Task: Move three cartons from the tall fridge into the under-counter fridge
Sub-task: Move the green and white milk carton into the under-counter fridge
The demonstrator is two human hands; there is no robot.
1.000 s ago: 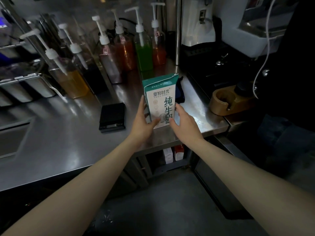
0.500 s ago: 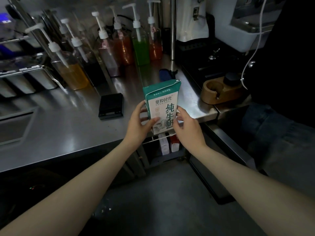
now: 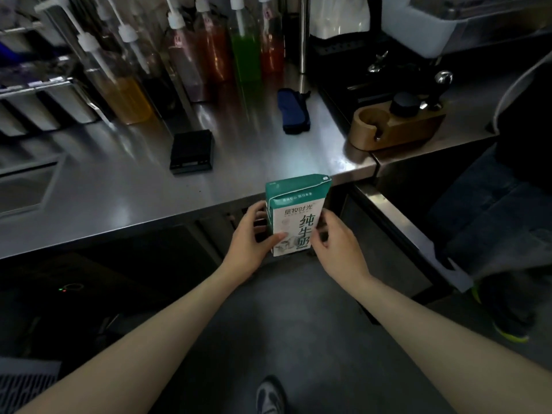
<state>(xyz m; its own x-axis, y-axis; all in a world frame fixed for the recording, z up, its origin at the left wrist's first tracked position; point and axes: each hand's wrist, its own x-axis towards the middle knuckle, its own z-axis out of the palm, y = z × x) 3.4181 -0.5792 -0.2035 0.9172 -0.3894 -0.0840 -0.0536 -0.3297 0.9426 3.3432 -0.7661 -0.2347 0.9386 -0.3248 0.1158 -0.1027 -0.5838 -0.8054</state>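
In the head view, a green-and-white rectangular milk carton (image 3: 294, 216) stands upright in mid-air just below the front edge of the brushed stainless-steel counter (image 3: 119, 186), near the centre of the picture. The left hand (image 3: 249, 239) grips the carton's left side, thumb across the lower front face and fingers curled round behind; the right hand (image 3: 336, 242) pinches its right edge at 3 o'clock from the carton, fingers bent against it. On the counter, at 11 o'clock from the carton, lies a small black flat digital scale (image 3: 191, 151); at 12 o'clock lies a folded dark-blue cloth (image 3: 292, 110); at 1 o'clock sits a wooden tamping stand with a round hollow (image 3: 394, 125). A row of clear pump bottles with coloured syrups (image 3: 245, 46) lines the back. A grey shoe (image 3: 270, 395) shows at 6 o'clock on the dark floor.
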